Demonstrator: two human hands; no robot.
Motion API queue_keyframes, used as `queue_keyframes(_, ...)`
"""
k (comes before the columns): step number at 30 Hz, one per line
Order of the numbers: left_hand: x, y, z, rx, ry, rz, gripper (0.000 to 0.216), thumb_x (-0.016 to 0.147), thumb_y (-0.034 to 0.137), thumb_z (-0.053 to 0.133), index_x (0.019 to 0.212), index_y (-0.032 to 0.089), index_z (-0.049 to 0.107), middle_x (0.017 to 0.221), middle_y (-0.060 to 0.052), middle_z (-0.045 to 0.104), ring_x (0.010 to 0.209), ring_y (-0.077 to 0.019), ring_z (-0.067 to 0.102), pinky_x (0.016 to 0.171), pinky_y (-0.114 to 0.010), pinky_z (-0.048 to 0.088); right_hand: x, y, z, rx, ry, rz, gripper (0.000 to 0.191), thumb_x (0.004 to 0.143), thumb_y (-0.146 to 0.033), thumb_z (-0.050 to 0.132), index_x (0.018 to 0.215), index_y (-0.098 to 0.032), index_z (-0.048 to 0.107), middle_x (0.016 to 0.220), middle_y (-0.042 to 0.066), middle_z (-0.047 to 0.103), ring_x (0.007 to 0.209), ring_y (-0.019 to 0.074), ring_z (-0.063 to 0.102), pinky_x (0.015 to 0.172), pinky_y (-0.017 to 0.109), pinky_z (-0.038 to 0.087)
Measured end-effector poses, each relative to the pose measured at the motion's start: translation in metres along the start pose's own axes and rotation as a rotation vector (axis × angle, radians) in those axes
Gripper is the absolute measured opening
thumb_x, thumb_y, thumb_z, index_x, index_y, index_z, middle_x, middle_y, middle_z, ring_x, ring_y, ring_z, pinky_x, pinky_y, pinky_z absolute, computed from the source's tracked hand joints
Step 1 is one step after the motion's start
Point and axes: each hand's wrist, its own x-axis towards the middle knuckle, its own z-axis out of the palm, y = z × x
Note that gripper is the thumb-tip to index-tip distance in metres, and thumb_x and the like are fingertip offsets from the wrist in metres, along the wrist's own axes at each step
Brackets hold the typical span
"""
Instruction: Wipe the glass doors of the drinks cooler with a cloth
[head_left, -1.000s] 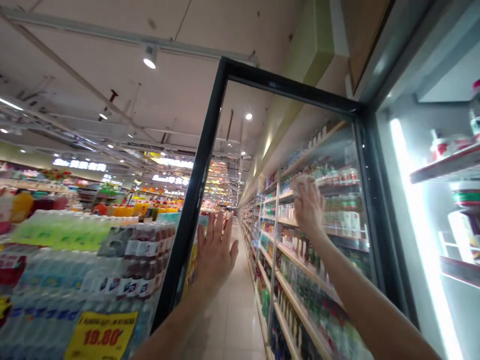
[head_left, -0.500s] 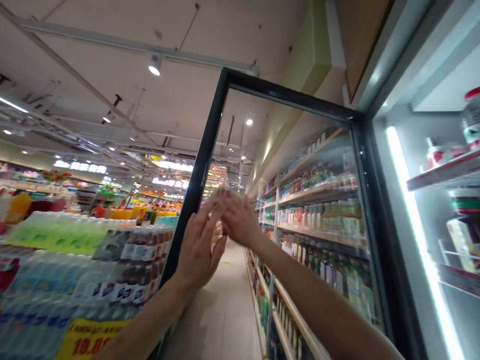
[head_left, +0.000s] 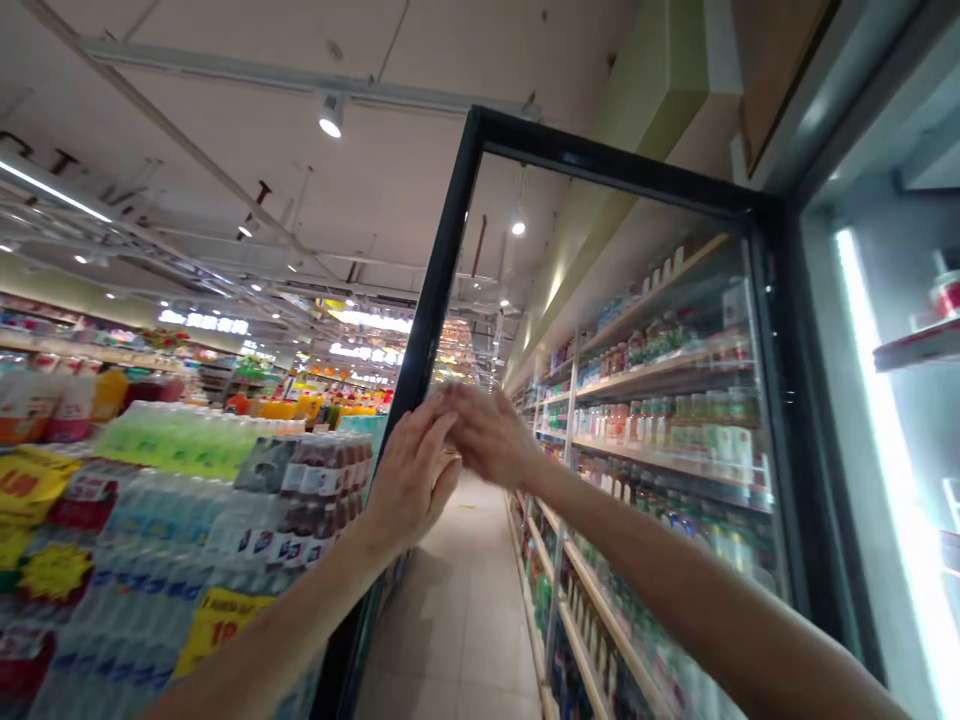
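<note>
While the cooler's glass door point(head_left: 600, 400) stands swung wide into the aisle, hinged at the 3 o'clock side with its free black edge running from 12 down to 7 o'clock, both hands meet on the pane near that free edge. The left hand point(head_left: 409, 480) lies open, palm flat on the glass with fingers together and pointing toward 1 o'clock. The right hand point(head_left: 487, 435) reaches across from 4 o'clock, blurred, its fingers curved loosely and overlapping the left fingertips; whether it pinches a cloth or anything else I cannot tell. Through the pane show the aisle floor and shelves of bottles point(head_left: 660, 420); at 9 o'clock sit stacked packs of water bottles point(head_left: 225, 500) with a yellow price sign point(head_left: 214, 620), and at 3 o'clock the lit cooler interior point(head_left: 900, 450). The work in hand looks like wiping or steadying the pane — best done, I judge, with the flat left palm bracing the door so it cannot swing, while the right sweeps in overlapping passes from the frame edge toward the hinge — light pressure only, since a hard push near the free edge would turn the door.
</note>
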Motion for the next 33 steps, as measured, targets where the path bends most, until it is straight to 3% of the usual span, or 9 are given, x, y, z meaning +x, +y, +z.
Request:
queue_keyframes(2, 0.008, 0.0, 0.002, -0.022, 0.019, -0.033, 0.054, 0.088, 0.025, 0.042, 0.139, 0.022, 0.024, 0.144, -0.014, 0.033, 0.133, -0.0227, 0.032, 0.107, -0.042, 0.033, 0.026, 0.036, -0.014, -0.062, 0.081, 0.389, 0.043, 0.088, -0.025, 0.042, 0.131, -0.025, 0.046, 0.146, 0.007, 0.036, 0.138, 0.0286, 0.023, 0.108, 0.06, 0.017)
queue_keyframes(4, 0.017, 0.0, 0.004, -0.04, 0.045, -0.043, 0.053, 0.089, 0.026, 0.042, 0.138, 0.021, 0.024, 0.145, -0.014, 0.031, 0.134, -0.0225, 0.031, 0.107, -0.041, 0.032, 0.046, 0.052, -0.022, -0.097, 0.099, 0.519, 0.043, 0.088, -0.024, 0.043, 0.131, -0.026, 0.047, 0.147, 0.006, 0.034, 0.138, 0.0307, 0.022, 0.107, 0.061, 0.018)
queue_keyframes(9, 0.04, -0.003, 0.013, -0.029, 0.071, 0.03, 0.052, 0.089, 0.028, 0.041, 0.138, 0.018, 0.025, 0.146, -0.015, 0.029, 0.136, -0.0228, 0.026, 0.109, -0.042, 0.03, 0.037, 0.044, -0.025, -0.051, -0.063, 0.026, 0.043, 0.086, -0.031, 0.05, 0.128, -0.036, 0.047, 0.145, -0.006, 0.038, 0.139, 0.0195, 0.02, 0.113, 0.048, 0.016)
queue_keyframes(11, 0.048, -0.004, 0.017, 0.017, 0.032, 0.022, 0.052, 0.09, 0.032, 0.039, 0.138, 0.018, 0.026, 0.147, -0.015, 0.029, 0.136, -0.0227, 0.026, 0.109, -0.042, 0.029, 0.018, 0.066, -0.036, -0.083, -0.004, 0.248, 0.045, 0.086, -0.028, 0.047, 0.131, -0.034, 0.045, 0.146, -0.004, 0.036, 0.139, 0.0201, 0.02, 0.112, 0.051, 0.016)
queue_keyframes(14, 0.063, -0.002, 0.024, 0.136, -0.093, -0.033, 0.05, 0.091, 0.035, 0.036, 0.138, 0.018, 0.031, 0.148, -0.013, 0.029, 0.137, -0.0248, 0.025, 0.109, -0.046, 0.027, -0.012, 0.118, -0.061, -0.158, 0.211, 0.838, 0.048, 0.088, -0.022, 0.038, 0.135, -0.022, 0.042, 0.149, 0.008, 0.031, 0.138, 0.0289, 0.021, 0.107, 0.062, 0.018)
queue_keyframes(17, 0.077, 0.004, 0.032, 0.248, -0.194, -0.065, 0.049, 0.091, 0.037, 0.033, 0.135, 0.018, 0.038, 0.148, -0.012, 0.03, 0.139, -0.0275, 0.021, 0.109, -0.053, 0.023, -0.025, 0.136, -0.071, -0.201, 0.329, 1.112, 0.05, 0.089, -0.022, 0.029, 0.137, -0.011, 0.039, 0.148, 0.018, 0.027, 0.137, 0.036, 0.02, 0.101, 0.069, 0.018)
queue_keyframes(23, 0.082, 0.009, 0.036, 0.334, -0.126, -0.062, 0.051, 0.091, 0.04, 0.032, 0.137, 0.018, 0.037, 0.149, -0.009, 0.028, 0.14, -0.026, 0.018, 0.109, -0.053, 0.02, -0.027, 0.095, -0.051, -0.182, 0.07, 0.431, 0.045, 0.086, -0.027, 0.044, 0.13, -0.034, 0.048, 0.148, -0.003, 0.034, 0.138, 0.0216, 0.022, 0.111, 0.05, 0.017)
queue_keyframes(29, 0.078, 0.005, 0.035, 0.305, -0.125, -0.047, 0.051, 0.09, 0.039, 0.032, 0.137, 0.018, 0.037, 0.148, -0.009, 0.029, 0.14, -0.0253, 0.018, 0.11, -0.052, 0.017, -0.121, 0.148, -0.085, -0.254, 0.416, 1.206, 0.051, 0.09, -0.027, 0.025, 0.132, -0.007, 0.046, 0.14, 0.022, 0.039, 0.133, 0.034, 0.028, 0.103, 0.057, 0.025)
queue_keyframes(33, 0.077, 0.005, 0.038, 0.301, -0.116, -0.045, 0.051, 0.09, 0.036, 0.033, 0.137, 0.017, 0.037, 0.148, -0.011, 0.028, 0.14, -0.0263, 0.016, 0.111, -0.053, 0.015, -0.122, 0.129, -0.068, -0.259, 0.388, 1.144, 0.047, 0.09, -0.028, 0.029, 0.131, -0.017, 0.05, 0.143, 0.014, 0.038, 0.134, 0.0316, 0.028, 0.104, 0.054, 0.026)
